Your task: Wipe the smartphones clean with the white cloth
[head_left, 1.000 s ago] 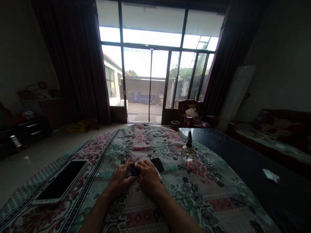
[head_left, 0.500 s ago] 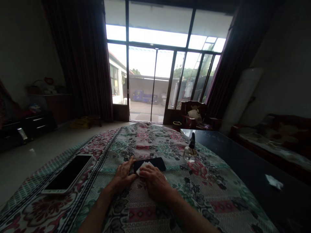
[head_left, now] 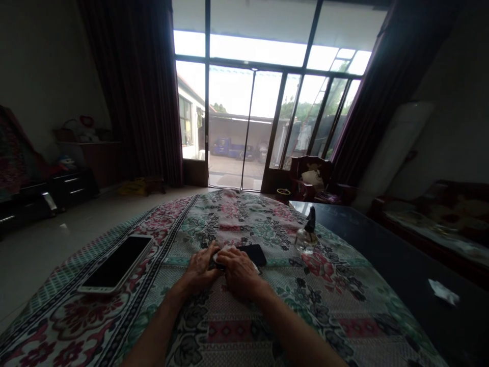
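A black smartphone [head_left: 255,254] lies flat on a floral quilt [head_left: 244,214], its left end hidden under my hands. My left hand [head_left: 199,270] grips that left end with its fingers. Over the phone, my right hand [head_left: 239,272] presses a white wipe [head_left: 229,248] against it, and most of the wipe is covered by the fingers. A larger white-framed smartphone [head_left: 116,263] lies face up on the quilt, left of my hands and out of their reach by a wide gap.
A glass spray bottle [head_left: 306,240] stands on the quilt beyond my right hand, at the edge of a dark glass table [head_left: 382,265]. A crumpled white tissue [head_left: 443,292] lies on that table. Behind are a tiled floor, a wooden armchair and glass doors.
My hands have drawn closer together over the phone, and the wipe is more bunched and covered. The view has tilted slightly, shifting the room to the right.
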A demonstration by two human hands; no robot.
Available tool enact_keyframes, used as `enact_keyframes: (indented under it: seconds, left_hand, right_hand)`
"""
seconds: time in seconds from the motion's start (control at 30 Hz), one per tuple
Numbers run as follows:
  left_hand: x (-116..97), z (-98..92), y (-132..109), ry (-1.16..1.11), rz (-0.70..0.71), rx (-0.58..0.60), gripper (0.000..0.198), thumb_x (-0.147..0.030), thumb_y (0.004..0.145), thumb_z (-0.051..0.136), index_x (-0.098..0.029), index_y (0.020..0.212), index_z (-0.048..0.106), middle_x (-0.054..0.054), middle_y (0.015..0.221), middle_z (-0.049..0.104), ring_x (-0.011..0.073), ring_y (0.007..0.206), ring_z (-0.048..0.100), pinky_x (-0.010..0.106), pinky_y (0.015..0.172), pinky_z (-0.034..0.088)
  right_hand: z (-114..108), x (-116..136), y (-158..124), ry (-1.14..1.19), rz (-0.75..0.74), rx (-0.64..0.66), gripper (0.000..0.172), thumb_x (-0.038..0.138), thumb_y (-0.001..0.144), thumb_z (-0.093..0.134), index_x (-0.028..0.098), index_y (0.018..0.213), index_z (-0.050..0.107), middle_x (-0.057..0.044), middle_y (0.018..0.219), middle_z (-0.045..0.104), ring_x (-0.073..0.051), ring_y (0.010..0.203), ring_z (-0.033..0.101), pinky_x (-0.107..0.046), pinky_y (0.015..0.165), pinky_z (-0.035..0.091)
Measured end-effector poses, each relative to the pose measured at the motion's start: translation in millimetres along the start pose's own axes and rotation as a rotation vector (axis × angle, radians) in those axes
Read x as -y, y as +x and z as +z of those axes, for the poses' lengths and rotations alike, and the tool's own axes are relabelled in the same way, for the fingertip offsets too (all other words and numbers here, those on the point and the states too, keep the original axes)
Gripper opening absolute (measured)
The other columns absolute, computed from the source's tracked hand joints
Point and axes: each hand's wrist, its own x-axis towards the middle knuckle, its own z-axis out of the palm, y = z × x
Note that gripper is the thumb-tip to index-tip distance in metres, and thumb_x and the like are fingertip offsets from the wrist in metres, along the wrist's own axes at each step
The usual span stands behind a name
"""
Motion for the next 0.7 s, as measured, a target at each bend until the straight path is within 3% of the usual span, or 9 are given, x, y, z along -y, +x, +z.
enact_keyframes:
  seconds: [0.27, 0.57, 0.7]
  left_hand:
    - [-9.5, -5.4, -4.8, 0.011, -0.008, 0.019, 0.08, -0.028, 0.073, 0.061, -0.017, 0.148, 0.035, 0.011, 0.143, 0.054, 0.0302, 0.135, 0.043, 0.045, 0.114, 0.028]
    - [-16.8, -5.7, -5.9, 0.038, 0.003, -0.016, 0.076, -0.034, 0.076, 0.064, -0.023, 0.146, 0.038, 0.009, 0.138, 0.058, 0.029, 0.129, 0.048, 0.044, 0.111, 0.029]
    - [-15.3, -5.6, -5.4, 0.039, -0.001, -0.016, 0.077, -0.035, 0.076, 0.064, -0.022, 0.146, 0.038, 0.009, 0.138, 0.057, 0.0298, 0.129, 0.048, 0.044, 0.11, 0.029]
  right_hand:
    - [-14.4, -5.6, -33.8, 0.029, -0.054, -0.018, 0.037, 0.013, 0.091, 0.045, 0.026, 0.12, 0.063, 0.0, 0.129, 0.062, -0.018, 0.12, 0.049, -0.032, 0.101, 0.034]
    - [-18.2, -21.2, -44.2, -0.017, 0.074, -0.106, 0.045, 0.006, 0.086, 0.042, 0.025, 0.117, 0.067, -0.003, 0.126, 0.065, -0.019, 0.121, 0.052, -0.036, 0.106, 0.034]
    - [-22.4, -38.7, -49.2, -0.061, 0.205, -0.195, 0.044, 0.003, 0.083, 0.043, 0.023, 0.11, 0.071, -0.003, 0.122, 0.068, -0.02, 0.12, 0.054, -0.037, 0.108, 0.034]
